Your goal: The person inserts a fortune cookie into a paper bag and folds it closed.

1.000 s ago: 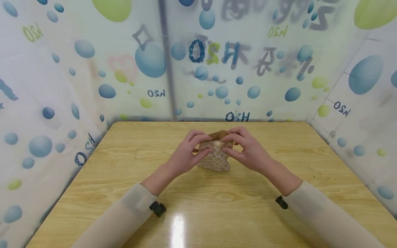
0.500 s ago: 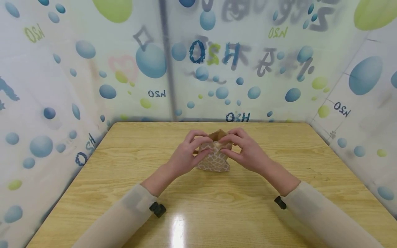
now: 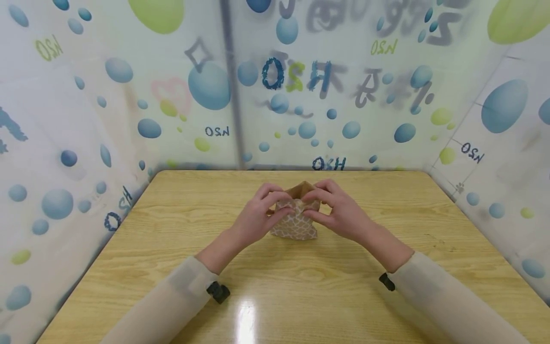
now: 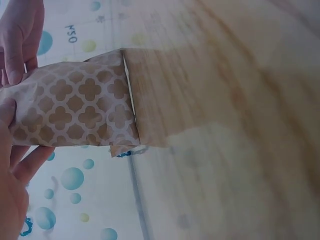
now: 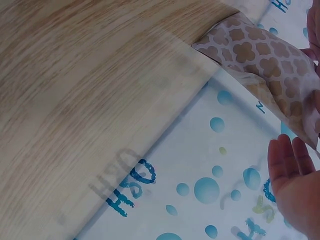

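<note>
A small brown paper bag (image 3: 296, 227) with a white quatrefoil pattern stands upright on the table, its mouth at the top between both hands. My left hand (image 3: 259, 212) pinches the left part of the near rim, thumb on the patterned front. At the right part of the rim, my right hand (image 3: 341, 210) does the same, its fingertips close to the left ones. Behind the fingers the bag's back panel rises to a point, showing plain brown inside. The left wrist view shows the bag's patterned front (image 4: 75, 105) and its bottom edge against the wood; what is inside stays hidden.
A light wooden table (image 3: 301, 296) with a glossy reflection near its front spreads under both forearms. White sheeting (image 3: 275, 119) with blue and green bubbles and mirrored lettering encloses the back and both sides. Black wrist devices (image 3: 219, 291) sit at the cream sleeves.
My right hand has shifted slightly left, bringing its fingertips nearer the left hand's. The bag's near rim is drawn inward and its back panel shows more. My left hand has hardly moved.
</note>
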Demonstrator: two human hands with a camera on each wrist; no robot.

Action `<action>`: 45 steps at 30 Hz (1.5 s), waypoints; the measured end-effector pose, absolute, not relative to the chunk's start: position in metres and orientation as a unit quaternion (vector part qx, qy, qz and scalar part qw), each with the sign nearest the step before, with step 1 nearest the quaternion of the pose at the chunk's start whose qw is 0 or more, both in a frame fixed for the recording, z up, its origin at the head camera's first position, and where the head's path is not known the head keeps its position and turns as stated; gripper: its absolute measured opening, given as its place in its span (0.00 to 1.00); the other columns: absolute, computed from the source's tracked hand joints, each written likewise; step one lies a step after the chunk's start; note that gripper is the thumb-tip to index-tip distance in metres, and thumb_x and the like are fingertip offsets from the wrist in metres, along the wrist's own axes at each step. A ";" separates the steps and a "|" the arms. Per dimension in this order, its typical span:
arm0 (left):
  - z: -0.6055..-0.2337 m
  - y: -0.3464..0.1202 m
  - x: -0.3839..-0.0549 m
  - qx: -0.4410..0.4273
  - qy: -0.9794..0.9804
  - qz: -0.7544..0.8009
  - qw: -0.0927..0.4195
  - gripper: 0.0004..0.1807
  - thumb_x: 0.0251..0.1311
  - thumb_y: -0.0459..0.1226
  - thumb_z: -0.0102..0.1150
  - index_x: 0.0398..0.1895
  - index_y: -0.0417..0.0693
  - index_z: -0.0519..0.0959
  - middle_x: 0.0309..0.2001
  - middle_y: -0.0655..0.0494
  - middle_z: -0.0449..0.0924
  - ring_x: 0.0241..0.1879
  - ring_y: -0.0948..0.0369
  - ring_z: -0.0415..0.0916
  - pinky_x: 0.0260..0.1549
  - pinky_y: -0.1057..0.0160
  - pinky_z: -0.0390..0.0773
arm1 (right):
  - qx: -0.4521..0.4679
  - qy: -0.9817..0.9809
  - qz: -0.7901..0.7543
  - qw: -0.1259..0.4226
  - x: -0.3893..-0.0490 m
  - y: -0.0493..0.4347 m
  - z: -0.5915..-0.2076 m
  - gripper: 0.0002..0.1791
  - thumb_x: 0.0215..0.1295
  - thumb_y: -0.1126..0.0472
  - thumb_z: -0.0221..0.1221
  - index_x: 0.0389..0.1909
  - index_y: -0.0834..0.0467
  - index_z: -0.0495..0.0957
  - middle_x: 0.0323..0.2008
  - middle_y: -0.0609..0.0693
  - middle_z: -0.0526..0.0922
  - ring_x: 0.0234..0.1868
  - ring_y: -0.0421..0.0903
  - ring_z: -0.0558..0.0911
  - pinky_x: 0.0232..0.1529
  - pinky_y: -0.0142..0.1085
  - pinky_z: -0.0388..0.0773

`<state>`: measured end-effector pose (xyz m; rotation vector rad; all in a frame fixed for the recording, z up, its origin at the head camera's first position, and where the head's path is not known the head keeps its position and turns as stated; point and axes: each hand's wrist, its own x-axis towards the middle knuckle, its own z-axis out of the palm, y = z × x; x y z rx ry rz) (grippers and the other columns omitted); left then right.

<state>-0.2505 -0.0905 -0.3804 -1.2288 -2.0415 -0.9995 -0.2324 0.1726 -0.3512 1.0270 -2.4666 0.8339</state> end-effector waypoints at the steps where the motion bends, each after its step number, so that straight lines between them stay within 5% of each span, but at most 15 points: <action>1: -0.381 -0.090 -0.251 -0.458 -0.759 -0.369 0.280 0.13 0.66 0.28 0.74 0.52 0.41 0.84 0.52 0.46 0.77 0.48 0.54 0.83 0.39 0.70 0.88 | 0.363 -0.868 0.294 0.170 -0.232 0.172 -0.351 0.14 0.69 0.62 0.75 0.53 0.54 0.87 0.56 0.55 0.78 0.52 0.49 0.78 0.48 0.45 0.82; 10: -0.378 -0.090 -0.254 -0.474 -0.742 -0.366 0.301 0.13 0.64 0.26 0.75 0.47 0.41 0.82 0.51 0.45 0.76 0.46 0.54 0.82 0.35 0.69 0.88 | 0.363 -0.869 0.287 0.176 -0.233 0.173 -0.349 0.14 0.68 0.62 0.75 0.52 0.54 0.88 0.56 0.55 0.78 0.53 0.50 0.79 0.48 0.46 0.83; 26: -0.378 -0.093 -0.250 -0.467 -0.760 -0.320 0.320 0.06 0.62 0.29 0.76 0.39 0.39 0.88 0.54 0.42 0.78 0.42 0.50 0.92 0.42 0.64 0.90 | 0.369 -0.877 0.257 0.168 -0.232 0.170 -0.353 0.07 0.73 0.61 0.71 0.49 0.54 0.89 0.61 0.60 0.77 0.54 0.54 0.81 0.47 0.47 0.85; 30: -0.380 -0.094 -0.248 -0.443 -0.773 -0.374 0.257 0.17 0.66 0.30 0.75 0.57 0.36 0.83 0.60 0.39 0.77 0.51 0.47 0.90 0.42 0.63 0.91 | 0.379 -0.876 0.246 0.169 -0.232 0.170 -0.353 0.06 0.75 0.62 0.69 0.48 0.55 0.90 0.60 0.60 0.78 0.56 0.54 0.81 0.48 0.47 0.86; 33: -0.379 -0.096 -0.248 -0.385 -0.790 -0.451 0.155 0.38 0.71 0.32 0.72 0.80 0.42 0.66 0.72 0.39 0.74 0.62 0.44 0.86 0.48 0.54 0.91 | 0.381 -0.876 0.246 0.165 -0.231 0.169 -0.352 0.05 0.76 0.62 0.68 0.48 0.55 0.90 0.60 0.60 0.78 0.56 0.54 0.80 0.49 0.48 0.86; 35: -0.377 -0.097 -0.247 -0.344 -0.796 -0.490 0.087 0.42 0.72 0.35 0.72 0.84 0.46 0.61 0.75 0.40 0.74 0.67 0.44 0.83 0.54 0.49 0.90 | 0.379 -0.878 0.246 0.159 -0.230 0.168 -0.352 0.06 0.77 0.62 0.67 0.48 0.56 0.90 0.60 0.60 0.78 0.57 0.54 0.80 0.50 0.49 0.86; 40: -0.375 -0.097 -0.247 -0.285 -0.795 -0.535 -0.006 0.21 0.74 0.39 0.70 0.67 0.47 0.83 0.64 0.49 0.87 0.63 0.50 0.85 0.59 0.50 0.88 | 0.368 -0.880 0.266 0.135 -0.229 0.167 -0.352 0.08 0.79 0.62 0.64 0.54 0.55 0.88 0.62 0.60 0.76 0.59 0.55 0.79 0.51 0.51 0.85; 45: -0.379 -0.092 -0.247 -0.231 -0.784 -0.577 0.002 0.12 0.73 0.39 0.72 0.55 0.48 0.87 0.51 0.51 0.91 0.50 0.58 0.88 0.46 0.60 0.88 | 0.288 -0.877 0.381 0.059 -0.230 0.168 -0.354 0.32 0.79 0.60 0.66 0.78 0.59 0.67 0.66 0.62 0.77 0.60 0.57 0.83 0.55 0.53 0.87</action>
